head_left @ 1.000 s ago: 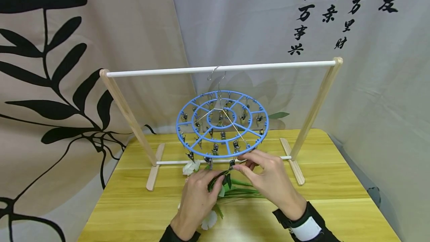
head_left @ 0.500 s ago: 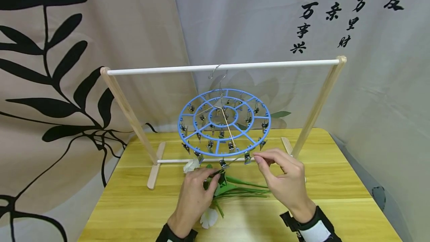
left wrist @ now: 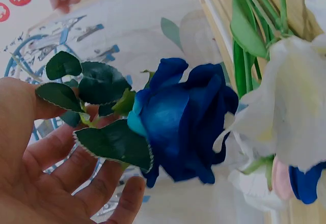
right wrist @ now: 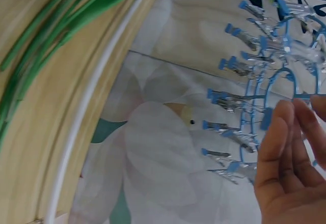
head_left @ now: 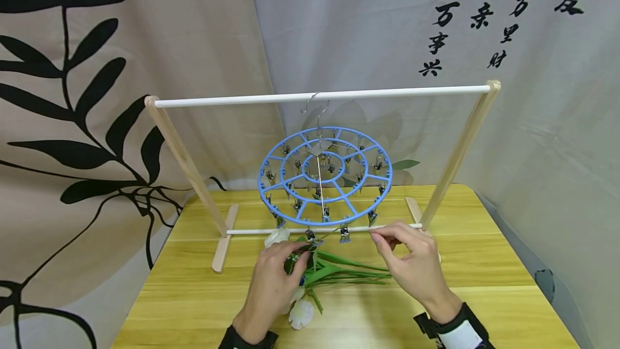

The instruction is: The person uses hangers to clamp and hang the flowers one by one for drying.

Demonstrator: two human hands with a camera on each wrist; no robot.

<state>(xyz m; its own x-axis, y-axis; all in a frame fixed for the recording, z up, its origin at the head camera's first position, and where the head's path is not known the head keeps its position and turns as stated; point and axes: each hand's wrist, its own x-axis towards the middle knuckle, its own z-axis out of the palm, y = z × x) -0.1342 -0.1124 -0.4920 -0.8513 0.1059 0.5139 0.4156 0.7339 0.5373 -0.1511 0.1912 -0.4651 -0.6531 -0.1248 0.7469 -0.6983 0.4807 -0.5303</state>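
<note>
My left hand (head_left: 273, 279) holds a blue rose (left wrist: 178, 117) by its leafy stem, thumb and fingers about the dark green leaves (left wrist: 104, 81). Just above that hand, a small metal clip (head_left: 310, 235) hangs from the blue round clip hanger (head_left: 261, 187). A thin stem slants up and right from there; whether the clip grips it is unclear. To the right, my right hand (head_left: 411, 263) is raised near the hanger's rim, thumb and index tips close together. Nothing is plainly visible between them, and one hanging clip (head_left: 372, 217) is nearest.
The hanger hooks over a white rail (head_left: 397, 91) on a wooden stand (head_left: 455, 158). White flowers (head_left: 301, 314) with green stems (head_left: 353, 273) lie on the wooden table (head_left: 194, 306) beneath the hands. A printed curtain (head_left: 203, 26) hangs behind.
The hanger has turned, carrying its front clips leftward. My left hand has shifted slightly left with the rose. My right hand has come away from the clip and moved right.
</note>
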